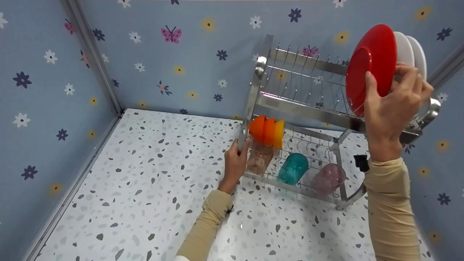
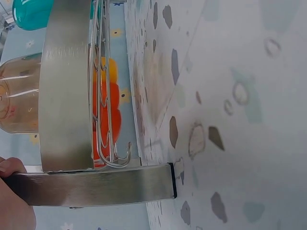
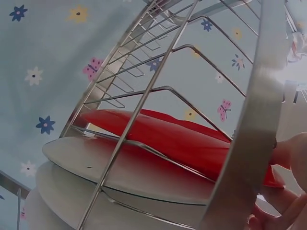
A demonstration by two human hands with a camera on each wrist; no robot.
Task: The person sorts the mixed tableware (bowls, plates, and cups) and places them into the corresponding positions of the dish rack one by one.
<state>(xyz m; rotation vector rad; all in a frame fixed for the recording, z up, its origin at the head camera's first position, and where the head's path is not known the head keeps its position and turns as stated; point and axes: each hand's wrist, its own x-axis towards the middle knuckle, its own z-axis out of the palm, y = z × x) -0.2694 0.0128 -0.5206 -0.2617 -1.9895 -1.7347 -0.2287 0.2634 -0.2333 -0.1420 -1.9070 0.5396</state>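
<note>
My right hand (image 1: 393, 99) holds a red plate (image 1: 382, 58) at the right end of the dish rack's (image 1: 304, 108) upper tier. The thumb lies on the plate's near face and the other fingers are behind it. In the right wrist view the red plate (image 3: 177, 143) stands among the rack wires, beside white plates (image 3: 120, 167). With thumb and fingers, my left hand (image 1: 233, 163) grips the rack's left upright. Just above that hand, nested orange and yellow bowls (image 1: 266, 130) lie sideways on the lower tier.
On the lower tier lie a brownish clear cup (image 1: 260, 161), a teal cup (image 1: 293, 168) and a pink cup (image 1: 329, 177). The rack stands on a speckled white tabletop (image 1: 145, 181), near blue flowered walls (image 1: 199, 72) behind and to the sides.
</note>
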